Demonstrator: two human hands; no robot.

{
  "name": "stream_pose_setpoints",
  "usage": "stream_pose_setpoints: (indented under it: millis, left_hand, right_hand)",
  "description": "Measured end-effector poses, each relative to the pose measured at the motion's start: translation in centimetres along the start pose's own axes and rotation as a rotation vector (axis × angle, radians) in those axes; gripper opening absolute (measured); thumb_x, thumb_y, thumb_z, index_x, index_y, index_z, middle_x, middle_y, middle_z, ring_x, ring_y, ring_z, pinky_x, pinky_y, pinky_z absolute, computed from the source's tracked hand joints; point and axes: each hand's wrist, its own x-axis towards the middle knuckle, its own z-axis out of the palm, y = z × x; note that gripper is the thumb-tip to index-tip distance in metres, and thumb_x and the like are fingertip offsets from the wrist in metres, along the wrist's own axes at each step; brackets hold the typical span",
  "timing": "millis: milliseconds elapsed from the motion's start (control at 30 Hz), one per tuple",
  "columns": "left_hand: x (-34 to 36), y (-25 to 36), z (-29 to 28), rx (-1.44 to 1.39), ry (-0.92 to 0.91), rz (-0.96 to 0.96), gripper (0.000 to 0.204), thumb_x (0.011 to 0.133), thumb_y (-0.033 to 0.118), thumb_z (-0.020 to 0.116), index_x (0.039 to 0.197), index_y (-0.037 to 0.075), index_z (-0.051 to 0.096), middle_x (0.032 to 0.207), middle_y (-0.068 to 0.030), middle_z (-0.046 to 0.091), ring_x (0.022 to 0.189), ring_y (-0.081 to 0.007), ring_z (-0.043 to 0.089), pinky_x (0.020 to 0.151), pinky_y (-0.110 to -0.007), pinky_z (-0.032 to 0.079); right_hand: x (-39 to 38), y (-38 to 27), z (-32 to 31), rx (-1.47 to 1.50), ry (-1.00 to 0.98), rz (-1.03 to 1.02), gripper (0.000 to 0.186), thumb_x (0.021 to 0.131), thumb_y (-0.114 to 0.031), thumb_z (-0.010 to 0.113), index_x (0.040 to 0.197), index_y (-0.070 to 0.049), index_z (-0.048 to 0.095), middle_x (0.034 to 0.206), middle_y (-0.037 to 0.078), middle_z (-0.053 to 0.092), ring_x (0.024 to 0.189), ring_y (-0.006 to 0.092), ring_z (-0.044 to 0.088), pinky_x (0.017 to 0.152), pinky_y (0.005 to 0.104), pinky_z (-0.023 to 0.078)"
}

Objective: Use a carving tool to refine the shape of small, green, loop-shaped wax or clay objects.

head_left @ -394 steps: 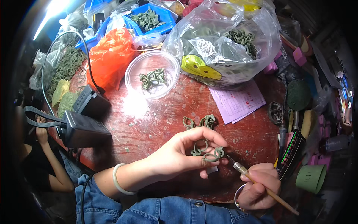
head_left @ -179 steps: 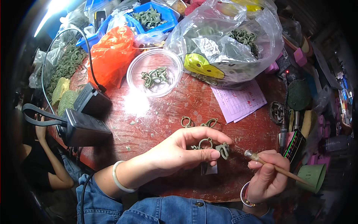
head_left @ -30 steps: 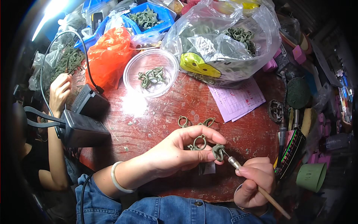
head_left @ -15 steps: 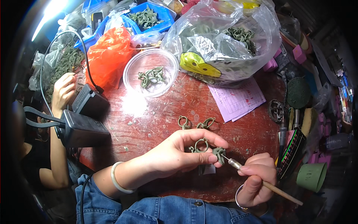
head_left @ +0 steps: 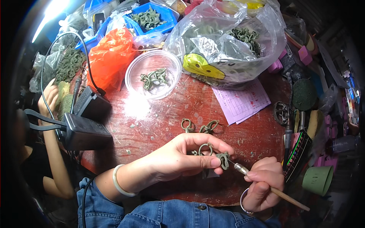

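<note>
My left hand (head_left: 182, 154) pinches a small dark green ring (head_left: 224, 161) with a bulky top between thumb and forefinger. A second green ring (head_left: 205, 149) sits in the same hand, its hoop showing above the thumb. My right hand (head_left: 265, 180) is closed round a needle tool with a wooden handle (head_left: 291, 199) and a metal collar. Its thin tip points left and meets the edge of the pinched ring, though exact contact is hard to make out. Just beyond my left hand, two more green rings, one upright-looking (head_left: 186, 124) and one on its side (head_left: 210, 126), lie on the red tabletop.
A clear round tub (head_left: 131, 81) holds several green rings. Behind it are an orange bag (head_left: 110, 57), a blue tray (head_left: 170, 23) and a large clear bag (head_left: 228, 72). Pink paper (head_left: 243, 100) lies right. Black boxes (head_left: 87, 131) stand left, near a co-worker's hand (head_left: 47, 97).
The pinched ring has turned slightly, and my right hand with the needle tool has shifted a little to the right. The co-worker's hand has moved left and down.
</note>
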Motion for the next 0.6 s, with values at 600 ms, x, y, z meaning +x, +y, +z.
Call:
stream_pose_setpoints:
  millis: [600]
  left_hand:
    - [0.03, -0.17, 0.01, 0.090, 0.009, 0.012, 0.032, 0.091, 0.009, 0.064, 0.122, 0.006, 0.060, 0.096, 0.0002, 0.067, 0.083, -0.0051, 0.062, 0.063, -0.016, 0.042]
  right_hand:
    - [-0.09, -0.40, 0.14, -0.045, 0.028, -0.016, 0.030, 0.100, -0.028, 0.043, 0.087, -0.002, 0.052, 0.068, 0.006, 0.047, 0.055, 0.0136, 0.042, 0.051, 0.0261, 0.034]
